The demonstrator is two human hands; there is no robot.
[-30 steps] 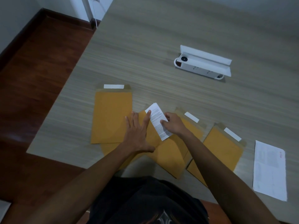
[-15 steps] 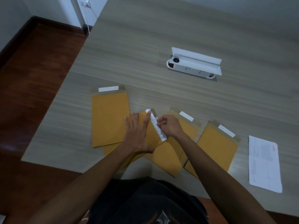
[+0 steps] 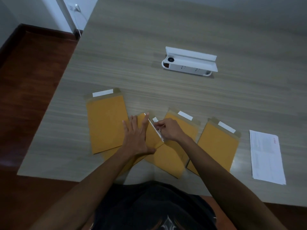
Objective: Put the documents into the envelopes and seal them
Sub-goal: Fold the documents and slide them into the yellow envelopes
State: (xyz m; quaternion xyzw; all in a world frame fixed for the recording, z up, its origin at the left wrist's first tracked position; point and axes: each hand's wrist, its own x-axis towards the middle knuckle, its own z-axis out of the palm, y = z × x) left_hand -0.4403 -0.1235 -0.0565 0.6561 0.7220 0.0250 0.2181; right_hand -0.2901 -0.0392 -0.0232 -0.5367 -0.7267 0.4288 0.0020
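Note:
Several yellow envelopes lie fanned along the table's near edge, flaps open with white adhesive strips. My left hand [image 3: 137, 138] presses flat, fingers spread, on the middle envelope [image 3: 152, 135]. My right hand [image 3: 169, 130] pinches a folded white document [image 3: 156, 130], of which only a thin edge shows at that envelope's side. Another envelope [image 3: 106, 123] lies to the left. Two more envelopes [image 3: 186, 128] [image 3: 217, 145] lie to the right. A second white document [image 3: 265, 156] rests flat at the far right.
A white power strip box [image 3: 189, 63] with an open lid sits mid-table beyond the envelopes. The wooden table [image 3: 149, 39] ends at its left edge above dark floor. A wall socket with a cable [image 3: 75, 8] is at the top left.
The white document, broadly visible a second ago, has slid down into the middle envelope until only a narrow edge shows. My right hand followed it. My left hand stayed pressed down.

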